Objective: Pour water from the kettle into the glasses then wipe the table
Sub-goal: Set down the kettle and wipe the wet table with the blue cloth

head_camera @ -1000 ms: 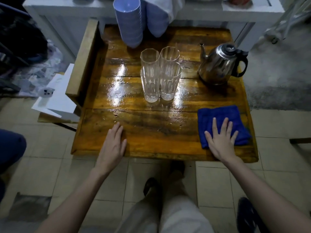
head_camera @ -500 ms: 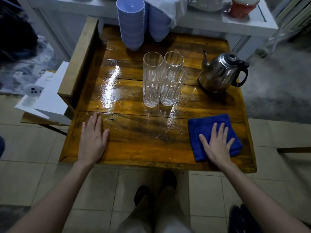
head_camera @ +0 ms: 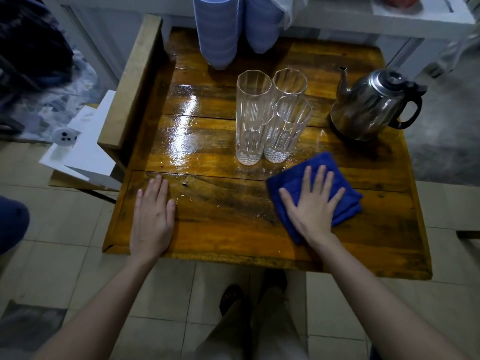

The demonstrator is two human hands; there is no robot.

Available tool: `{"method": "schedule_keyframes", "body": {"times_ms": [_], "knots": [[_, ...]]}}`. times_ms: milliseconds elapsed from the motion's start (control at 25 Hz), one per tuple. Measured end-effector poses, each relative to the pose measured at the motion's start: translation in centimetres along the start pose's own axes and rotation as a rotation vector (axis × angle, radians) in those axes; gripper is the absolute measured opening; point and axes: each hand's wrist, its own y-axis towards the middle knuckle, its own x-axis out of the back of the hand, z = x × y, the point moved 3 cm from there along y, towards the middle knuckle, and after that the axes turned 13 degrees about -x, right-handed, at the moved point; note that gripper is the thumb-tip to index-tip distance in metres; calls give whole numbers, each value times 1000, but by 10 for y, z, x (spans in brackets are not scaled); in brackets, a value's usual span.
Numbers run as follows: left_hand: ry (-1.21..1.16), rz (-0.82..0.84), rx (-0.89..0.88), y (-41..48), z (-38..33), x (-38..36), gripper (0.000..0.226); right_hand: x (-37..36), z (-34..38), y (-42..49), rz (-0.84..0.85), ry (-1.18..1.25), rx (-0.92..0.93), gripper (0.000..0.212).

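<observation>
A cluster of tall ribbed clear glasses (head_camera: 253, 118) stands mid-table on the wet, shiny wooden table (head_camera: 223, 209). Whether they hold water I cannot tell. To their right sits the steel kettle (head_camera: 368, 105), spout towards the glasses and black handle to the right. A folded blue cloth (head_camera: 342, 193) lies just in front of the glasses. My right hand (head_camera: 313, 203) presses flat on it with fingers spread. My left hand (head_camera: 153, 216) rests flat on the bare wood near the front left corner, holding nothing.
Two stacks of blue bowls (head_camera: 217, 29) stand at the table's far edge against a white counter (head_camera: 415, 24). A raised wooden rail (head_camera: 132, 81) runs along the left side, with white boards (head_camera: 85, 149) beyond it. Tiled floor and my legs (head_camera: 259, 320) are below.
My right hand has slid the blue cloth left and away from the front edge, up close to the glasses. My left hand has shifted left along the front of the table.
</observation>
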Motion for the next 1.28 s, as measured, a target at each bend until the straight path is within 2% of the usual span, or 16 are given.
{"method": "schedule_keyframes", "body": {"times_ms": [160,320,400,560,720,880,1000,1200,1280], "knots": [[-71,-34,6,-3,-1,2,57,-16,35,-56,1,-40,258,86],[-63,-61,72,-9,23,14,58,-15,-5,-68,16,-139,461,69],[-1,-29,95,-11,41,19,61,-9,-37,-59,22,-155,444,66],[-9,-23,123,-10,44,20,60,11,-89,-31,35,-86,137,67],[-31,-43,133,-10,44,22,56,6,-41,-20,28,-34,10,64],[-11,-49,135,-10,45,21,54,-18,46,-51,-5,-32,172,63],[-8,-37,138,-10,44,22,54,-29,75,-84,-34,-22,284,60],[-7,-40,134,-10,43,23,55,-22,22,-95,25,-131,600,56],[-5,-42,136,-9,43,24,54,-11,-13,-75,19,-146,550,57]]}}
